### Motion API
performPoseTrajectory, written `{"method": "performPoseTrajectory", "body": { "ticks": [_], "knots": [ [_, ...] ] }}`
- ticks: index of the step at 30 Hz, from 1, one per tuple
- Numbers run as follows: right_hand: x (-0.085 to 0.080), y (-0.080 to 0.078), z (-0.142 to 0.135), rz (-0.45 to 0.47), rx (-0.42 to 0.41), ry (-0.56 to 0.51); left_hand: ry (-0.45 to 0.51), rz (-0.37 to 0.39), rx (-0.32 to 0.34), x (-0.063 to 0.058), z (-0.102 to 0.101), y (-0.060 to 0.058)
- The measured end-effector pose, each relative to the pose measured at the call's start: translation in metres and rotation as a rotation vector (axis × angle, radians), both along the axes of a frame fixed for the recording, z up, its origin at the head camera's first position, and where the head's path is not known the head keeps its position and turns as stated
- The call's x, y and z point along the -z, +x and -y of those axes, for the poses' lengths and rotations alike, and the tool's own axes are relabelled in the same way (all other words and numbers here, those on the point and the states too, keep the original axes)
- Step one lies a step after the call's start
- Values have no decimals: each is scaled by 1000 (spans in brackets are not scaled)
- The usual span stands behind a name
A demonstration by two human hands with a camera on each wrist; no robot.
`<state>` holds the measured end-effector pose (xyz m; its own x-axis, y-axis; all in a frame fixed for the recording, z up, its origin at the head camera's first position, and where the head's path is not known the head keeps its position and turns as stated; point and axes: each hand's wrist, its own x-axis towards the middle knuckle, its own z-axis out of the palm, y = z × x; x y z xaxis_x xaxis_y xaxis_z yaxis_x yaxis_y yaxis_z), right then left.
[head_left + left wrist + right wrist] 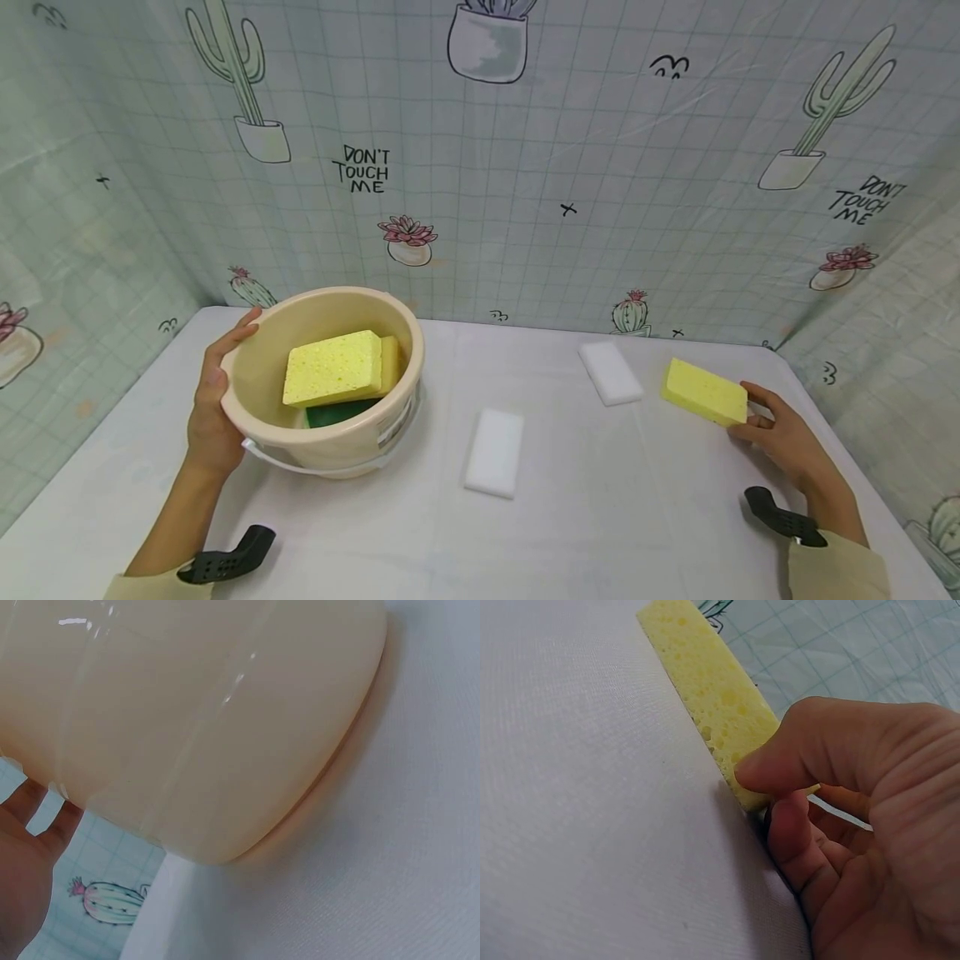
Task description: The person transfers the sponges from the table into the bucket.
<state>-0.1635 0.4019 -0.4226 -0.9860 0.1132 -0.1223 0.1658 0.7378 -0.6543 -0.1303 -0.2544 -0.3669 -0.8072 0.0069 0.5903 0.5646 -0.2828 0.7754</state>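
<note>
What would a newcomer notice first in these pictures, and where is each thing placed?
The eye would probably fall first on the cream bucket at the left, with bright yellow sponges inside and the person's left grip against its side. Next, a separate yellow sponge stands out at the right, pinched by the right grip. Between them, two white blocks lie on the white tabletop.

The bucket (337,452) is cream, its handle (279,463) white; the sponges (333,367) are yellow, lightly speckled, and a further piece (341,412) is dark green. Pads (495,452) and counter (375,533): white. The cloth (510,167) (pale green, gridded) carries green cacti (235,62) and black lettering (366,169).
</note>
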Motion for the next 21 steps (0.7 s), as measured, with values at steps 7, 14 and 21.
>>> {"method": "performPoseTrajectory", "body": {
  "ticks": [7, 14, 21],
  "knots": [
    [-1, 1, -1, -19, -24, -26, 0, -4, -3, 1, 0, 0],
    [-1, -1, -3, 28, -15, -50, -16, -15, -10, 2, 1, 0],
    [-5, 0, -3, 28, -4, -38, -23, -13, -17, 1, 1, 1]
  ]
}}
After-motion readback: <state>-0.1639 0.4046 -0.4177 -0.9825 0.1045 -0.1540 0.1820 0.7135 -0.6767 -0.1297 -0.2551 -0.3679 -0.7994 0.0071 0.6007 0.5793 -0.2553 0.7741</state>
